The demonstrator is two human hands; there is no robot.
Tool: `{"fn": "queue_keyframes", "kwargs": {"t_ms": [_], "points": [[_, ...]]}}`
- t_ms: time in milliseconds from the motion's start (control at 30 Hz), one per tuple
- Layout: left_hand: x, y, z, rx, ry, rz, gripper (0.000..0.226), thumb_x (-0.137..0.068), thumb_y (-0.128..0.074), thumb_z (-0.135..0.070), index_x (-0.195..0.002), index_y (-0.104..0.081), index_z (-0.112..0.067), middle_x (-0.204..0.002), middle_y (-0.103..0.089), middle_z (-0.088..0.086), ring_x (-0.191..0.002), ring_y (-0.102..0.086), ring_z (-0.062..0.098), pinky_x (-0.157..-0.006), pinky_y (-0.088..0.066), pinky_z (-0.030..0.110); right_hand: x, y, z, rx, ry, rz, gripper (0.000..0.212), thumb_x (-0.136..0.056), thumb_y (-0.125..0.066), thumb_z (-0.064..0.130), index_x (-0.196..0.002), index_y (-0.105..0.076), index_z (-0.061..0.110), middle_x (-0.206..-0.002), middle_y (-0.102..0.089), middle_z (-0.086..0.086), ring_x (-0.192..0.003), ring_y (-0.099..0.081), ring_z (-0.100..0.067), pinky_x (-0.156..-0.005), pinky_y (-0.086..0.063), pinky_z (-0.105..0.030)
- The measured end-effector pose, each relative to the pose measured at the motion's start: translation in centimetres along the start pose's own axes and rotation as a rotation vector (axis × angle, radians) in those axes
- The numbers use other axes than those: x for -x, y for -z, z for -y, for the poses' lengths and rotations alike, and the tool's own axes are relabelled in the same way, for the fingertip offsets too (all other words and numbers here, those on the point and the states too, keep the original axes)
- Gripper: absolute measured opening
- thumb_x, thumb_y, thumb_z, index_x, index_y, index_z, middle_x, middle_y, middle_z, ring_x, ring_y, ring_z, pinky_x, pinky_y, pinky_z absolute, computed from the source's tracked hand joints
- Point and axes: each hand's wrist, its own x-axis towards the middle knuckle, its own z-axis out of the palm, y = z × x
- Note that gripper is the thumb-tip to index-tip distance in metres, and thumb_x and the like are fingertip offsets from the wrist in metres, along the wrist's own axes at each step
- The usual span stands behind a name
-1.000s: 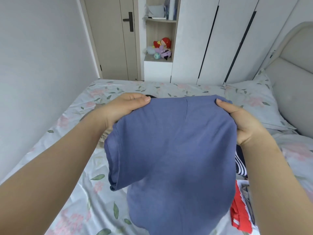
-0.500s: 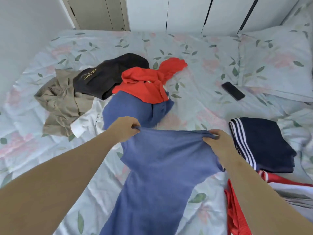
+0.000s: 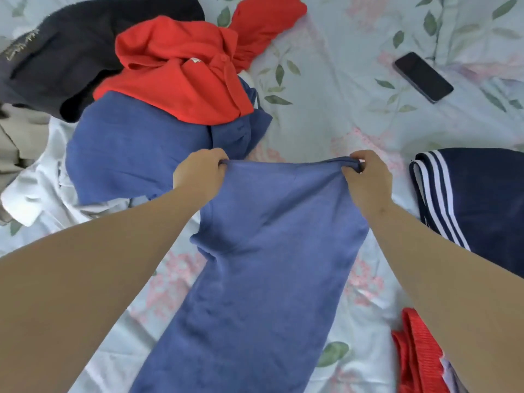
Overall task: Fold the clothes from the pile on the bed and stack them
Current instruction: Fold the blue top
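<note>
While the left hand [image 3: 200, 177] and right hand [image 3: 365, 181] each pinch a top corner, the blue garment [image 3: 255, 279] lies centre frame on the floral bedsheet [image 3: 340, 114]; unfolded pile [image 3: 158, 80] upper left.

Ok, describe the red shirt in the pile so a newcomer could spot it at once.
On the floral bed sheet, look to the heap of unfolded clothes at the upper left. The red shirt lies on top, overlapping a crumpled blue garment, with a black garment to its left. Unlike the ribbed red fabric at the lower right, it shows a buttoned placket.
</note>
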Motion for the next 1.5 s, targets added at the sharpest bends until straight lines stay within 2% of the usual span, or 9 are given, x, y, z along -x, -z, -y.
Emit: {"fn": "queue_keyframes", "kwargs": {"t_ms": [167,300,533,667,767,933,1100,1267,1500], "points": [[2.1,-3.3,0.4,0.001,-0.038,-0.04,0.058,-0.09,-0.057,-0.025,-0.143,-0.033,-0.02,-0.144,-0.036,0.004,-0.129,-0.035,0.029,-0.098,-0.033,0.047,3.3,-3.0,-0.1,0.491,0.162,-0.094,0.055,-0.093,-0.05,0.022,-0.145,-0.031,0.024,-0.155,-0.022,-0.003,-0.134,-0.027,-0.03,-0.106,-0.021,-0.043],[7.9,-5.6,2.9,0.223,0.105,-0.173,0.064,-0.087,-0.063,-0.03,-0.142,-0.034,-0.013,-0.144,-0.034,0.01,-0.129,-0.036,0.032,-0.103,-0.033,0.046,10.0,-7.6,-1.1,0.478,0.313,0.119,0.048,-0.095,-0.048,0.03,-0.142,-0.038,0.027,-0.157,-0.021,0.0,-0.14,-0.02,-0.026,-0.108,-0.016,-0.041],[16.4,-7.8,9.1,0.305,0.268,0.153,0.096,-0.067,-0.073,-0.054,-0.145,-0.025,-0.024,-0.139,-0.038,0.001,-0.128,-0.034,0.025,-0.107,-0.032,0.044,12.5,-10.9,-4.7,0.709,0.287,0.418,0.064,-0.095,-0.038,0.052,-0.15,-0.01,0.036,-0.16,0.005,0.005,-0.147,0.001,-0.025,-0.115,-0.006,-0.043],[19.9,-8.1,10.8,0.261,0.307,0.292,0.075,-0.068,-0.079,-0.04,-0.128,-0.039,-0.019,-0.111,-0.043,-0.006,-0.096,-0.051,0.018,-0.08,-0.046,0.035,15.8,-10.2,-4.0,0.516,0.203,0.184,0.057,-0.093,-0.051,0.037,-0.146,-0.032,0.026,-0.158,-0.016,-0.004,-0.143,-0.016,-0.028,-0.112,-0.015,-0.043],[22.2,-7.7,11.7,0.295,0.329,0.4,0.048,-0.073,-0.076,-0.032,-0.11,-0.048,-0.02,-0.097,-0.052,-0.008,-0.083,-0.052,0.015,-0.062,-0.039,0.026,22.4,-9.9,-4.9,0.253,-0.142,-0.04,0.057,-0.086,-0.064,0.029,-0.137,-0.043,0.02,-0.147,-0.034,-0.008,-0.13,-0.033,-0.033,-0.104,-0.026,-0.046],[27.4,-7.2,14.0,0.371,0.353,0.595,0.011,-0.082,-0.068,-0.029,-0.091,-0.061,-0.026,-0.087,-0.066,-0.004,-0.082,-0.062,0.018,-0.066,-0.049,0.027,33.1,-10.1,-8.1,0.022,-0.725,-0.076,0.076,-0.079,-0.073,0.035,-0.14,-0.032,0.016,-0.14,-0.033,-0.01,-0.127,-0.034,-0.034,-0.1,-0.034,-0.048],[30.4,-7.1,14.9,0.6,0.417,0.5,0.013,-0.087,-0.062,-0.027,-0.095,-0.053,-0.025,-0.09,-0.062,-0.006,-0.077,-0.059,0.008,-0.059,-0.043,0.02,39.5,-11.0,-9.0,-0.269,-0.792,0.034,0.042,-0.078,-0.073,0.031,-0.109,-0.048,0.017,-0.098,-0.061,0.003,-0.084,-0.06,-0.016,-0.068,-0.045,-0.029],[31.4,-6.7,16.0,0.581,0.27,0.724,0.04,-0.078,-0.074,-0.023,-0.105,-0.046,-0.03,-0.102,-0.059,-0.011,-0.09,-0.058,0.007,-0.065,-0.043,0.02,42.3,-11.6,-9.4,-0.341,-0.786,0.101,0.01,-0.084,-0.065,0.018,-0.087,-0.056,0.015,-0.084,-0.064,0.0,-0.08,-0.061,-0.022,-0.066,-0.047,-0.03],[33.0,-6.4,17.0,0.627,0.284,0.833,0.022,-0.072,-0.073,-0.032,-0.089,-0.069,-0.019,-0.087,-0.072,0.003,-0.078,-0.067,0.016,-0.072,-0.052,0.028,44.0,-10.8,-10.0,-0.407,-0.793,0.013,0.019,-0.092,-0.056,0.029,-0.089,-0.049,0.011,-0.085,-0.056,-0.003,-0.077,-0.054,-0.022,-0.073,-0.048,-0.038]]}}
